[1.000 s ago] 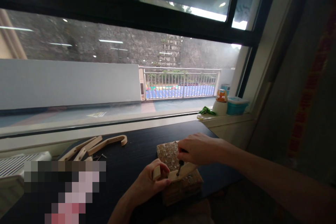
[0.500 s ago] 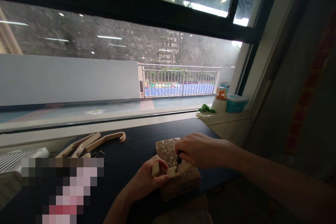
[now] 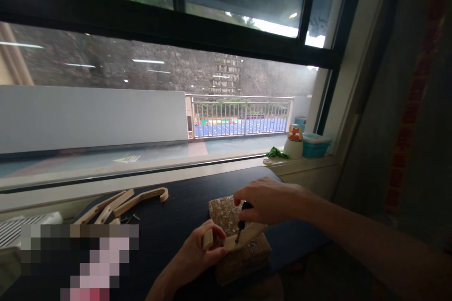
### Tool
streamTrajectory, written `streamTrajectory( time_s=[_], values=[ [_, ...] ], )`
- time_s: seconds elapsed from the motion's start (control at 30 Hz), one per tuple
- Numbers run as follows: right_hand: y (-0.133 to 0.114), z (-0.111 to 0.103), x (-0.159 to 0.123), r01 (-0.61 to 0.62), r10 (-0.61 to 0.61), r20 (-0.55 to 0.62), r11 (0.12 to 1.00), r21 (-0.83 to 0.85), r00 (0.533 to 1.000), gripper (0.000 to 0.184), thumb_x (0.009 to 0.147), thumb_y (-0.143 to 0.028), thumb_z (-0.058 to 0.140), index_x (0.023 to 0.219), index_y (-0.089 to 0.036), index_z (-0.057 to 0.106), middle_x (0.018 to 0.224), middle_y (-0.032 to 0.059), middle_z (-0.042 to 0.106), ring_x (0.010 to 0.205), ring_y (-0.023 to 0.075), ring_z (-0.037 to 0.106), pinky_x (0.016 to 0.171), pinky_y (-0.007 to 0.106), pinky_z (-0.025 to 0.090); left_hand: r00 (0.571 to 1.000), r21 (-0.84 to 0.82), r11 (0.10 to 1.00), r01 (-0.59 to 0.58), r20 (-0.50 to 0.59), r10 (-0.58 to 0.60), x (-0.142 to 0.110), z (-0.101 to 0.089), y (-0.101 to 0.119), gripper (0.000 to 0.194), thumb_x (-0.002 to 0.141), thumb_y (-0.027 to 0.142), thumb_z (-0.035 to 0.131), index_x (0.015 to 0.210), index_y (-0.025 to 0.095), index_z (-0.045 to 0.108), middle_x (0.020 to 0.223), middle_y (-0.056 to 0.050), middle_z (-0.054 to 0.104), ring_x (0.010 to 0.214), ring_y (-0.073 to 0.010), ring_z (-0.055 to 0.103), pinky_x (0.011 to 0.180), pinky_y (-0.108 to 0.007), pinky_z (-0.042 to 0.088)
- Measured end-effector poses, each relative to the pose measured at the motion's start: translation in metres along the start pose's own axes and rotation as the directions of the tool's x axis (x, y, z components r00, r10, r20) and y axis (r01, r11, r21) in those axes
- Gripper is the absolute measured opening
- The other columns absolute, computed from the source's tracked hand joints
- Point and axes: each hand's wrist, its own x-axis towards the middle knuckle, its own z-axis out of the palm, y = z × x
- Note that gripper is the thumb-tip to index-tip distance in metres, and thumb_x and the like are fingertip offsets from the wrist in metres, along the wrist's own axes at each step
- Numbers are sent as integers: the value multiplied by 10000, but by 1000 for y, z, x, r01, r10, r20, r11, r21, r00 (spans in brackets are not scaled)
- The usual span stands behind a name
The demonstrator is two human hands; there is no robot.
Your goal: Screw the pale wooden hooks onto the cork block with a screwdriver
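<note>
A dark tabletop (image 3: 173, 230) carried everything, and near its edge lay a thick, rough-topped block (image 3: 247, 261). The block looked heavy and firm, its chipped surface likely offering some grip. Across its top rested a hooked wooden strip (image 3: 250, 235), pale and narrow. It was probably light and stiff, with little give; its smooth faces might have slid under a sideways push, and wood that slim could have split if pressed too hard. The curled end was the sensible hold, since it filled the fingers and kept them beside the point of pressure. The left hand (image 3: 203, 250) was wrapped round that curl. The right hand (image 3: 259, 201), apart from the left, was curled round the handle of a screwdriver-like tool (image 3: 241, 225), whose leaning shaft met the strip close to the left thumb. That handle was the place to grip, the shaft seeming thin and slick. Well apart, toward the left, lay some thin metal pieces (image 3: 134, 217), too small to identify.
</note>
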Motion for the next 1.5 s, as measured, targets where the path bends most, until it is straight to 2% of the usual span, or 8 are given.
streamTrajectory(
  time_s=[0.13,0.3,0.67,0.83,0.97,1.17,1.33,1.5],
  values=[
    [0,-1,-6,122,-121,69,993,1,990,256,779,-226,523,961,-245,701,912,48,718,875,220,646,710,298,418,1000,3,1000,-8,-2,8,-1,-1,0,146,735,252,617,851,164,604,794,21,504,696,-128,441,639,-224,374],
    [-7,15,-8,101,-92,164,994,-48,982,237,824,-154,481,909,-168,701,883,99,713,864,211,650,689,278,410,1000,-5,1000,-4,5,4,1,0,-2,155,739,277,621,845,167,599,787,20,498,686,-126,445,624,-220,382],
    [6,25,8,44,-38,134,998,-40,990,285,814,-274,452,874,-183,714,846,88,717,799,209,644,661,291,418,1000,-32,999,5,17,-5,0,1,2,158,742,275,615,848,160,589,744,30,474,647,-113,416,597,-218,360],
    [3,13,11,37,-23,157,995,-88,987,286,744,-298,545,945,-186,714,879,111,717,802,250,652,627,315,425,1000,-16,1000,0,7,0,-1,0,3,144,741,270,619,828,158,593,758,26,477,656,-116,414,609,-222,361],
    [-7,4,12,134,-105,187,980,-149,977,271,727,-199,583,967,-207,709,884,86,719,830,244,652,621,303,417,1000,-33,999,-6,3,6,-1,0,1,145,742,256,624,844,159,594,779,23,483,669,-117,424,614,-219,368],
    [-16,15,22,305,-265,206,932,-197,942,203,737,-120,569,876,-146,715,778,97,713,731,213,653,512,259,363,1000,-56,998,12,7,-12,-1,1,3,141,737,244,624,843,158,588,786,22,495,667,-115,440,611,-218,376],
    [-11,15,28,244,-214,211,962,-127,954,209,758,-185,536,844,-135,720,787,110,712,758,217,645,562,276,386,1000,-52,999,1,7,-1,-1,0,4,137,740,239,620,848,160,590,796,25,494,674,-114,442,617,-218,377],
    [2,21,30,139,-120,211,987,-79,970,251,782,-242,488,873,-188,716,807,45,720,733,172,647,565,249,386,1000,-72,997,8,10,-8,-1,1,4,135,731,216,620,849,162,584,793,29,494,681,-115,452,625,-219,384]
  ],
)
